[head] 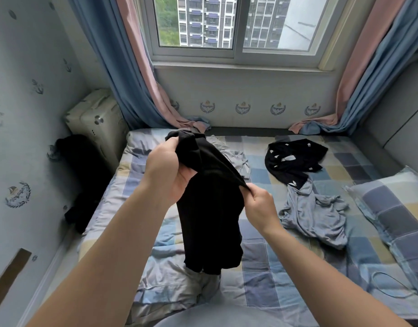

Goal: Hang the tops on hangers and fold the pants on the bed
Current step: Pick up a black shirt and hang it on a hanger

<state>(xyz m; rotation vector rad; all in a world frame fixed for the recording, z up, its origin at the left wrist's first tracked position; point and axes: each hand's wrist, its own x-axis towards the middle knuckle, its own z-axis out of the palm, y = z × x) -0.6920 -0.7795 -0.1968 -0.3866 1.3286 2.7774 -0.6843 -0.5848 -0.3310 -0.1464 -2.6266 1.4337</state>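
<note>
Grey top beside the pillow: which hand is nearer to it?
Right. The right hand sits just left of the grey top; the left hand is farther left, gripping the black garment.

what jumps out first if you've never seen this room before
A black garment is held up in the middle of the view, gripped by the left hand near its top and pinched by the right hand at an edge, hanging over the checked bed. To the right, a patterned garment and a grey garment lie crumpled on the bed. Behind is a window with blue and pink curtains.
</note>
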